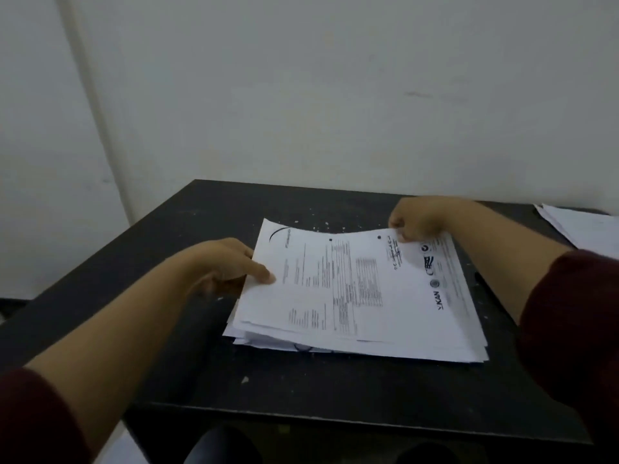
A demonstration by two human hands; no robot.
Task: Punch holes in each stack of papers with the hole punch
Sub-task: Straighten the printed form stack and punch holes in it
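A stack of printed white papers [361, 306] lies on the black table [201, 229], slightly fanned at its near edge. Its top sheets show two dark punched holes near the far edge. My left hand [231, 262] grips the left edge of the upper sheets, thumb on top. My right hand [422, 219] pinches the far right corner of the same sheets, and that far edge is bowed up a little. No hole punch is in view.
A second pile of white papers [582, 226] sits at the table's far right corner. Small white paper flecks dot the tabletop behind the stack. A white wall stands just behind the table. Dark shapes sit below the near table edge.
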